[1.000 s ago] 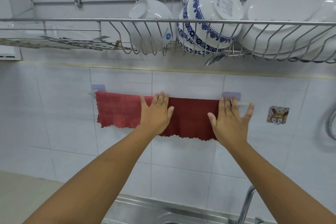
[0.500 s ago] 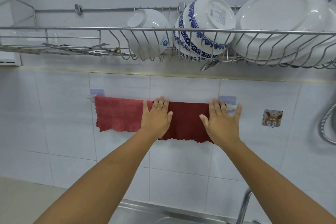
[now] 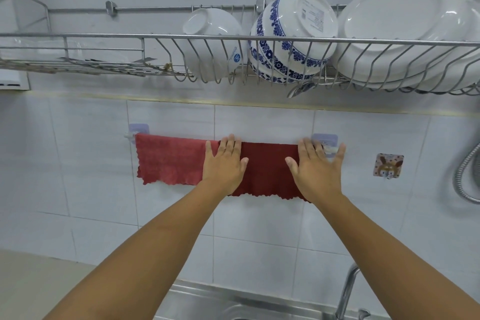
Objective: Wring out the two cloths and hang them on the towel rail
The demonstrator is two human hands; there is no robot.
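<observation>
Two cloths hang side by side over the towel rail [image 3: 331,149] on the tiled wall. The lighter red cloth [image 3: 168,161] covers the left half of the rail. The darker red cloth [image 3: 267,166] covers the right half. My left hand [image 3: 224,161] lies flat, fingers together, over the seam where the two cloths meet. My right hand [image 3: 315,167] lies flat on the dark cloth's right edge, fingertips at the rail's right bracket. Neither hand grips anything.
A wire dish rack [image 3: 233,39] juts out above the rail, holding a white bowl [image 3: 213,41], a blue-patterned bowl [image 3: 291,39] and white plates [image 3: 405,31]. Below are the steel sink [image 3: 233,304] and tap [image 3: 346,291]. A shower hose [image 3: 465,176] and a small hook [image 3: 388,165] are at right.
Both hands stay flat on the dark cloth. The right hand has slid a little to the left along the rail. The view has tilted slightly.
</observation>
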